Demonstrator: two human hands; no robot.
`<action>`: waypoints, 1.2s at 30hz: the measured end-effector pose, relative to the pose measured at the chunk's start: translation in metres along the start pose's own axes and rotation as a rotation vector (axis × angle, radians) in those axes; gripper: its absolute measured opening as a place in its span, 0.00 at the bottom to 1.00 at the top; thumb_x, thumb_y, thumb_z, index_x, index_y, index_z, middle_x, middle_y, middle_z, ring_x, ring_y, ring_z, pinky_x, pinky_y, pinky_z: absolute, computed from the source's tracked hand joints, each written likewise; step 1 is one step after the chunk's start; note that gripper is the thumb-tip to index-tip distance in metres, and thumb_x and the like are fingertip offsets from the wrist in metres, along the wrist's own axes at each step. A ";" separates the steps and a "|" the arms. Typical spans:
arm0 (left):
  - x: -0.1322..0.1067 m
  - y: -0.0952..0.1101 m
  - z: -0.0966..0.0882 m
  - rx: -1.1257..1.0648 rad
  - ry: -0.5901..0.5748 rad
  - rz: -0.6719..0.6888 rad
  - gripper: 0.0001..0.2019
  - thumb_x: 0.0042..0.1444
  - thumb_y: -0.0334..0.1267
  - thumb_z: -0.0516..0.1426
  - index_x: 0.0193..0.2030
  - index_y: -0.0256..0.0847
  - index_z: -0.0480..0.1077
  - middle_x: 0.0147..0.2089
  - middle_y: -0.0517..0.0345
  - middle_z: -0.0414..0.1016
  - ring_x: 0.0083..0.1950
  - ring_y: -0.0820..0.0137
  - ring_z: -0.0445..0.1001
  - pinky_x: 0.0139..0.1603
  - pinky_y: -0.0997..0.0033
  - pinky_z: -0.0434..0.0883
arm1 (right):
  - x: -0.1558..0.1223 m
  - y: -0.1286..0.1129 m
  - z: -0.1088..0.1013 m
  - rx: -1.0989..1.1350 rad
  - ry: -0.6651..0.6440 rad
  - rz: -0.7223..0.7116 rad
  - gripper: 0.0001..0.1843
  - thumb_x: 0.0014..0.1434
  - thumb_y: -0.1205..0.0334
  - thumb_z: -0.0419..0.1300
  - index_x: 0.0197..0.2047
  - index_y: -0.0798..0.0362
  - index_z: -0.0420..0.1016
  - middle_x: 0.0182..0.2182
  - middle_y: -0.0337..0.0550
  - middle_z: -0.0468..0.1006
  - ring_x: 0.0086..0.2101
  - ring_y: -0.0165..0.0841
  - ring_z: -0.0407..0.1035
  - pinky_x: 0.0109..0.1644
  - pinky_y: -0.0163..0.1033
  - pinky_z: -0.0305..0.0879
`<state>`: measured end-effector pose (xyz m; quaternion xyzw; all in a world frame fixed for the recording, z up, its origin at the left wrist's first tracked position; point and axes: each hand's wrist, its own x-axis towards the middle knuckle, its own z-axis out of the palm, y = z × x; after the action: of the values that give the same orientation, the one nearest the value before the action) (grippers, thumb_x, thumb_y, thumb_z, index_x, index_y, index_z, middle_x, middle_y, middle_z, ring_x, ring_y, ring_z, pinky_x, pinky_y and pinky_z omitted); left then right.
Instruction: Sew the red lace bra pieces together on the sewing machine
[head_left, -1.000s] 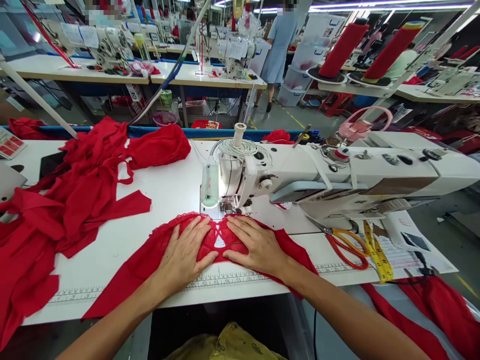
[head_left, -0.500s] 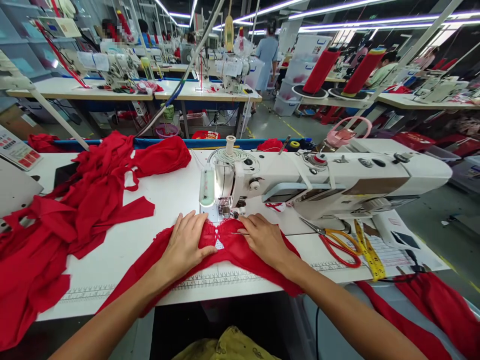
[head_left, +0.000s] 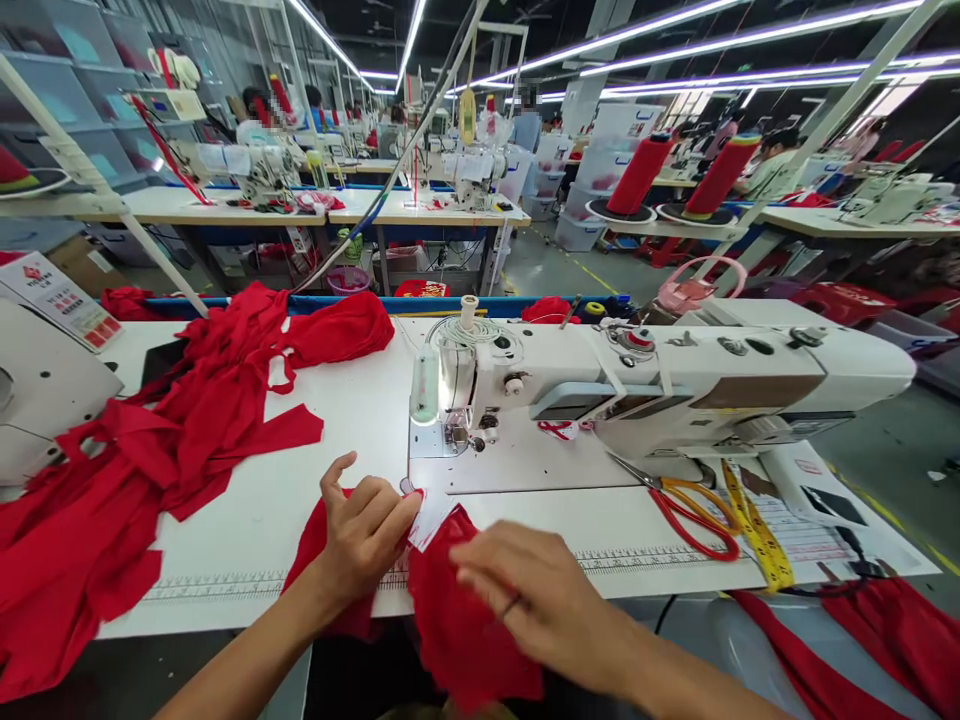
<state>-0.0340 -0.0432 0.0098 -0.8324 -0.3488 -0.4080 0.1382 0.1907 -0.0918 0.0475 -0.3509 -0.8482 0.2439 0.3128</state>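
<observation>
My left hand (head_left: 367,530) pinches the edge of a red lace-and-mesh garment piece (head_left: 472,640) at the front of the sewing table. By its fingertips a white slip (head_left: 431,518) with red marks lies against the red cloth. My right hand (head_left: 525,590) is curled over the garment's right part, its fingers closed and somewhat blurred. A thin dark thing shows between those fingers, too small to name. The garment hangs over the table's front edge, folded, partly hidden by both hands. Behind them stands the sewing machine (head_left: 675,375), its needle area (head_left: 457,432) free of the cloth.
Red fabric pieces (head_left: 187,420) are heaped at the left. Scissors (head_left: 690,510) with orange and red handles and a yellow tape measure (head_left: 757,530) lie at the right. A ruler strip (head_left: 645,560) runs along the front edge. Red thread cones (head_left: 637,175) stand behind.
The garment has come away from the needle area toward me and now hangs over the table edge. Both hands moved nearer; the left went from lying flat to pinching. The view tilted up slightly.
</observation>
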 end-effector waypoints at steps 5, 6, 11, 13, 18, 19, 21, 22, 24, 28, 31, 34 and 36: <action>-0.009 0.008 -0.006 -0.150 0.026 -0.119 0.12 0.62 0.26 0.52 0.41 0.49 0.73 0.27 0.65 0.68 0.32 0.70 0.70 0.66 0.41 0.55 | 0.034 0.042 0.006 0.343 0.029 0.179 0.15 0.70 0.57 0.52 0.55 0.47 0.75 0.51 0.45 0.79 0.51 0.34 0.72 0.51 0.39 0.69; -0.011 0.008 -0.006 -0.187 0.037 -0.141 0.12 0.62 0.27 0.53 0.40 0.50 0.73 0.28 0.64 0.69 0.33 0.70 0.70 0.65 0.41 0.57 | 0.039 0.047 0.009 0.455 -0.047 0.204 0.17 0.69 0.54 0.53 0.57 0.47 0.74 0.53 0.45 0.78 0.53 0.35 0.71 0.52 0.39 0.69; -0.016 0.005 -0.005 -0.355 0.026 -0.207 0.11 0.62 0.28 0.54 0.41 0.50 0.74 0.33 0.61 0.70 0.36 0.68 0.70 0.61 0.45 0.63 | 0.048 0.057 0.027 0.861 -0.281 0.335 0.27 0.58 0.41 0.65 0.50 0.54 0.78 0.35 0.41 0.79 0.36 0.31 0.72 0.39 0.35 0.67; -0.016 0.002 -0.007 -0.448 -0.039 -0.279 0.08 0.62 0.30 0.56 0.41 0.49 0.74 0.35 0.58 0.70 0.39 0.66 0.71 0.57 0.50 0.68 | 0.048 0.057 0.030 0.876 -0.240 0.392 0.25 0.53 0.42 0.69 0.42 0.55 0.80 0.30 0.38 0.77 0.32 0.29 0.69 0.35 0.33 0.65; -0.012 -0.009 -0.023 -0.850 -0.477 -0.623 0.16 0.58 0.31 0.48 0.44 0.44 0.75 0.55 0.45 0.69 0.56 0.56 0.71 0.49 0.57 0.75 | 0.045 0.056 0.024 0.610 -0.158 0.384 0.11 0.59 0.53 0.65 0.37 0.53 0.79 0.27 0.36 0.76 0.29 0.28 0.67 0.30 0.32 0.59; -0.011 -0.009 -0.024 -0.928 -0.538 -0.655 0.17 0.57 0.31 0.47 0.45 0.43 0.75 0.59 0.45 0.67 0.58 0.54 0.70 0.52 0.55 0.74 | 0.046 0.056 0.022 0.556 -0.157 0.376 0.10 0.60 0.55 0.64 0.37 0.53 0.79 0.27 0.36 0.76 0.28 0.28 0.67 0.30 0.32 0.59; -0.010 -0.007 -0.023 -0.988 -0.582 -0.706 0.16 0.58 0.35 0.47 0.45 0.43 0.75 0.61 0.46 0.67 0.61 0.52 0.68 0.57 0.50 0.71 | 0.046 0.056 0.021 0.474 -0.143 0.359 0.08 0.60 0.58 0.63 0.37 0.53 0.78 0.27 0.36 0.77 0.28 0.28 0.67 0.30 0.32 0.59; -0.010 -0.005 -0.020 -0.963 -0.569 -0.736 0.14 0.60 0.38 0.48 0.42 0.43 0.75 0.59 0.46 0.68 0.60 0.52 0.68 0.57 0.51 0.70 | 0.046 0.056 0.022 0.446 -0.132 0.346 0.07 0.60 0.58 0.63 0.37 0.53 0.78 0.27 0.36 0.76 0.28 0.28 0.67 0.30 0.32 0.59; -0.007 -0.005 -0.014 -0.867 -0.540 -0.796 0.12 0.62 0.45 0.52 0.35 0.42 0.73 0.50 0.48 0.72 0.53 0.55 0.71 0.52 0.56 0.72 | 0.045 0.056 0.023 0.380 -0.112 0.317 0.06 0.61 0.60 0.62 0.36 0.52 0.77 0.27 0.35 0.76 0.28 0.28 0.67 0.31 0.31 0.60; 0.019 -0.036 -0.022 -0.792 -0.625 -0.913 0.16 0.57 0.52 0.57 0.32 0.40 0.72 0.30 0.59 0.69 0.32 0.67 0.68 0.32 0.72 0.67 | 0.039 0.061 0.018 -0.004 -0.069 0.363 0.03 0.63 0.61 0.61 0.40 0.50 0.75 0.32 0.36 0.77 0.33 0.30 0.70 0.36 0.34 0.64; 0.058 -0.074 -0.049 -0.597 -0.369 -1.042 0.19 0.51 0.55 0.60 0.34 0.37 0.72 0.28 0.61 0.68 0.28 0.72 0.65 0.28 0.77 0.60 | 0.031 0.070 0.010 -0.445 -0.041 0.422 0.09 0.65 0.62 0.58 0.49 0.51 0.72 0.43 0.44 0.76 0.44 0.37 0.71 0.39 0.37 0.67; 0.087 -0.089 -0.068 -0.374 -0.100 -1.088 0.22 0.49 0.57 0.62 0.42 0.40 0.75 0.35 0.61 0.73 0.34 0.68 0.67 0.31 0.77 0.61 | 0.025 0.082 0.005 -0.725 -0.058 0.425 0.17 0.65 0.70 0.53 0.57 0.53 0.68 0.49 0.51 0.74 0.48 0.41 0.68 0.34 0.37 0.67; 0.086 -0.080 -0.066 -0.424 -0.198 -1.107 0.25 0.45 0.59 0.65 0.43 0.42 0.76 0.36 0.59 0.75 0.37 0.64 0.69 0.32 0.75 0.63 | 0.022 0.089 0.006 -0.796 -0.053 0.420 0.24 0.61 0.77 0.52 0.60 0.55 0.66 0.50 0.54 0.73 0.48 0.42 0.67 0.34 0.38 0.68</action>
<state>-0.0912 0.0207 0.1133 -0.5702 -0.6527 -0.4007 -0.2971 0.2135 -0.0198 -0.0052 -0.6022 -0.7940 -0.0344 0.0755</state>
